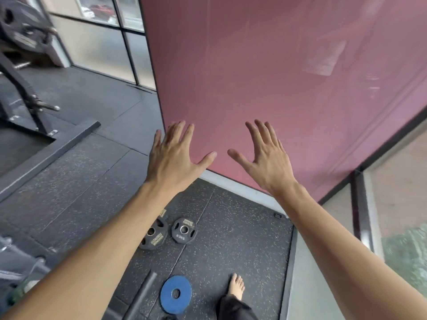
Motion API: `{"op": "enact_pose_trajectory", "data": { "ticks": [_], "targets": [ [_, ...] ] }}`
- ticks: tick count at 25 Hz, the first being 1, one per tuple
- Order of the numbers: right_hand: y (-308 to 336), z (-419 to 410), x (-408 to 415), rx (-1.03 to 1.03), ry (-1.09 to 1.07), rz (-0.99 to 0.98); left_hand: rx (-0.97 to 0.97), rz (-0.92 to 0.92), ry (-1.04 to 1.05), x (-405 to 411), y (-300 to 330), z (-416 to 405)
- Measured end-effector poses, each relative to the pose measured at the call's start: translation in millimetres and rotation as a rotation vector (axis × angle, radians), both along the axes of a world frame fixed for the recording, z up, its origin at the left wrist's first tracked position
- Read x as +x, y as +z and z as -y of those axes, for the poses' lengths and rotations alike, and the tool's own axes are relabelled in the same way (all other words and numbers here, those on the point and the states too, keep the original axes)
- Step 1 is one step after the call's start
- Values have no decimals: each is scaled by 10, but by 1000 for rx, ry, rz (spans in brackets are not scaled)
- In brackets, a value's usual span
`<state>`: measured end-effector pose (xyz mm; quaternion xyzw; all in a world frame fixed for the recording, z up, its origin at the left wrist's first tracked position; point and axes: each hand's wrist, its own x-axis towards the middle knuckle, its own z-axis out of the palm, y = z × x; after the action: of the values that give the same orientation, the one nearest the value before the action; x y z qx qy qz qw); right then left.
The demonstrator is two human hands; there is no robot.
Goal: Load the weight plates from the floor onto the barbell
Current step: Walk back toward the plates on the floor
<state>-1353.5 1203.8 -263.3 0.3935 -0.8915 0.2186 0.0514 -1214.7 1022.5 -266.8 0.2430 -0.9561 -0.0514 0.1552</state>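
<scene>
wall: a big dusty-pink panel (288, 88) filled most of what i saw ahead, with a pale skirting strip along its foot.
floor: dark rubber matting (242, 245) flecked with white, laid in tiles with visible seams, ran under everything.
windows: frosted glass panes in black frames (104, 47) stood at upper left; more glass with a black frame sat at the right edge.
rack: a black steel frame (20, 88) stood at far left, with a chrome peg sticking out and a dark plate hung up high, blurred.
left hand: the left hand (172, 158) was raised in front of the wall, fingers spread wide, holding nothing.
right hand: the right hand (265, 158) was up beside it, apart from it, also spread wide and empty.
blue plate: a blue plate (176, 294) lay flat on the matting at the bottom, just beside a grey bar (144, 294).
black plates: two small black plates (183, 230) lay flat farther out, the left one partly hidden by my forearm.
foot: a bare foot (236, 287) stood on the mat right of the blue plate.
</scene>
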Motion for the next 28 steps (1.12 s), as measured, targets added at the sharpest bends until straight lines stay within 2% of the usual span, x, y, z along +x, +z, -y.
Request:
{"op": "enact_pose_trajectory", "data": {
  "ticks": [6,12,22,28],
  "targets": [
    [-20,733,-1061,51,229,16,11,40,215,-771,-10,452],
    [-167,1702,-1527,81,439,30,46,53,408,-1023,-149,931],
    [-264,3995,-1688,194,796,-4,194,-22,870,-779,-545,2539],
    [-319,5359,-1094,188,1091,-37,250,-49,1151,-236,-574,3133]
  ]
}}
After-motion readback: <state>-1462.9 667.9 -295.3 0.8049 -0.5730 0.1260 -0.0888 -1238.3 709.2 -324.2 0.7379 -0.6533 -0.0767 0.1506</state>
